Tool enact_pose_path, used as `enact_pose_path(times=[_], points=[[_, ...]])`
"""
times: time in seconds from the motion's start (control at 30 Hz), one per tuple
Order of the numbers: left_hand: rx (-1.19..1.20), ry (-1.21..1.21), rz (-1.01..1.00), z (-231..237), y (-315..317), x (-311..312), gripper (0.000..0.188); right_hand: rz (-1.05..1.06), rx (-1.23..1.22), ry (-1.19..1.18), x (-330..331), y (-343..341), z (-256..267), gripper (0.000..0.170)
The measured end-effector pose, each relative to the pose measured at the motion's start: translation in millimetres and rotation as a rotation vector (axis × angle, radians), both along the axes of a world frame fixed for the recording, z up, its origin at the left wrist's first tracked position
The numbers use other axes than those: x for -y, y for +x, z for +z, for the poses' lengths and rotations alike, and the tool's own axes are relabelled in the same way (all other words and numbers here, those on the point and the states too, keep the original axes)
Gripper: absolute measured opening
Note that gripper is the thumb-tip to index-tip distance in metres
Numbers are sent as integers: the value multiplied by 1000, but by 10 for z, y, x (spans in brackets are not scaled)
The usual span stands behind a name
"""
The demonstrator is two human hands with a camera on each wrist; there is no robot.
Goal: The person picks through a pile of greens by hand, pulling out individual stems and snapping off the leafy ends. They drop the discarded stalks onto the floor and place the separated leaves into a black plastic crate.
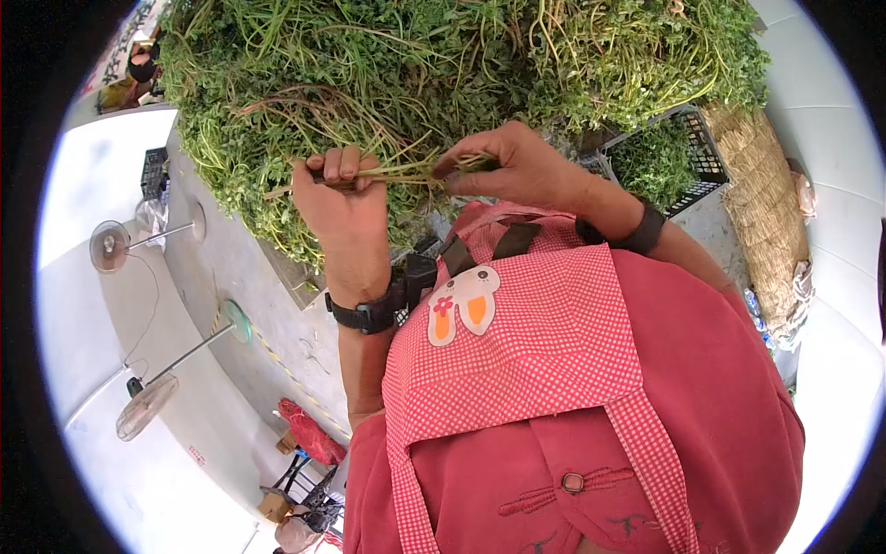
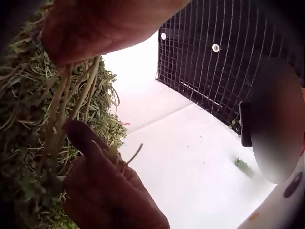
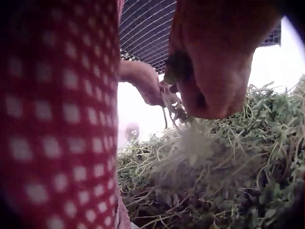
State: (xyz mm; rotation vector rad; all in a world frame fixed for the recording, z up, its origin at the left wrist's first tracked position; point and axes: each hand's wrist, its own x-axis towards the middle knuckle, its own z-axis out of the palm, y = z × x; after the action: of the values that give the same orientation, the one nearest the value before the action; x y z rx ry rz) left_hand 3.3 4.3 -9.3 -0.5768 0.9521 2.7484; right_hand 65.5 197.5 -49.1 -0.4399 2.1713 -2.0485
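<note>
A large heap of green leafy stems (image 1: pixel 369 55) fills the top of the head view. My left hand (image 1: pixel 346 208) curls its fingers round a thin bunch of stems (image 1: pixel 401 172) held sideways in front of the heap. At the other end of the bunch my right hand (image 1: pixel 526 171) has its thumb and fingers bent about the stems, with a few leafy bits in its grasp. In the left wrist view stems (image 2: pixel 83 90) run between the left hand (image 2: pixel 114 24) and the right hand (image 2: pixel 112 191). The right wrist view shows both hands close together over the heap (image 3: pixel 228 167).
A black crate (image 1: pixel 706 152) with greens stands right of the heap, beside a rolled straw mat (image 1: pixel 761 212). Standing fans (image 1: pixel 148 406) are at the left. A checked apron (image 1: pixel 535 342) lies close below my hands.
</note>
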Motion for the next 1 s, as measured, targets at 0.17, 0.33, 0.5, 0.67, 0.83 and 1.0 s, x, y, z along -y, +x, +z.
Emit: enact_pose_path(times=[0.17,0.33,0.5,0.67,0.83,1.0], points=[[-4,9,-23,26,42,-65,35,-57,-107,110,102,-72,-140,23],[5,12,-44,-4,51,-48,34,-23,11,112,185,-74,-33,22],[-24,-25,-43,-14,78,-119,29,-32,9,109,220,-105,-52,22],[-10,-24,-57,-14,70,-175,31,-121,-23,82,254,-103,-84,19],[6,-44,-42,26,76,-239,30,-147,-36,98,224,-119,-82,21],[-39,-103,-95,3,129,-222,28,-223,-85,298,69,-143,-161,19]])
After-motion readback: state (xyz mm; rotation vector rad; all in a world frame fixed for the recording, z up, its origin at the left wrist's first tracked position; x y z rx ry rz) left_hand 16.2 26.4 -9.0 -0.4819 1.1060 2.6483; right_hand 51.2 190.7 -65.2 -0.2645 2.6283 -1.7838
